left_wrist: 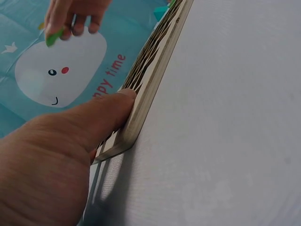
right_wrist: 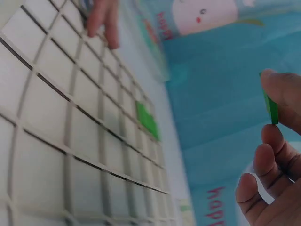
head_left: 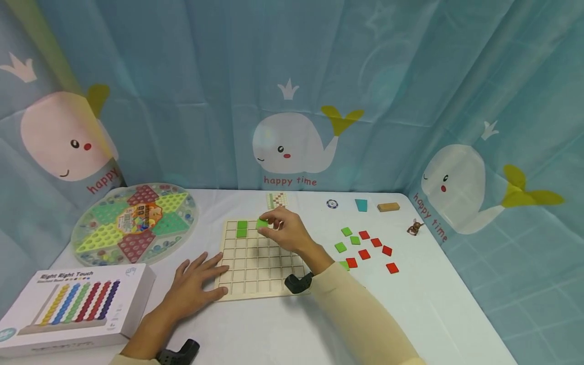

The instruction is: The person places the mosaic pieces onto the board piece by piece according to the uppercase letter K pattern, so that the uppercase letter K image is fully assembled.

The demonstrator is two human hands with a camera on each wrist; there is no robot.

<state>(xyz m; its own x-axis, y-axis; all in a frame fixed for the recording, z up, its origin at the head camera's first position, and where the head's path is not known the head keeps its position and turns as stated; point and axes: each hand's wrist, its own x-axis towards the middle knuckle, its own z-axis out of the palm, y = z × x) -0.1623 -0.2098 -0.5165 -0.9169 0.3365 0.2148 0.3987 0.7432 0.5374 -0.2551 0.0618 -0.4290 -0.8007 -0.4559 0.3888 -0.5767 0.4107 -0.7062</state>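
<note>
A square wooden grid board (head_left: 255,268) lies on the white table, with two green tiles (head_left: 242,229) set in cells near its far left corner. My right hand (head_left: 287,230) pinches another green tile (head_left: 262,223) between thumb and fingers, above the board's far edge. In the right wrist view that tile (right_wrist: 270,103) is seen edge-on, apart from the board. My left hand (head_left: 193,284) rests at the board's left edge with fingers spread. In the left wrist view its thumb (left_wrist: 110,110) touches the board's rim (left_wrist: 146,103).
Loose green tiles (head_left: 340,247) and red tiles (head_left: 364,254) lie right of the board. A small patterned card (head_left: 277,199), a chip (head_left: 332,204), a teal piece (head_left: 361,205), a wooden block (head_left: 388,207) and a brown figurine (head_left: 415,227) lie farther back. Leftward are a round game board (head_left: 184,223) and a box (head_left: 77,304).
</note>
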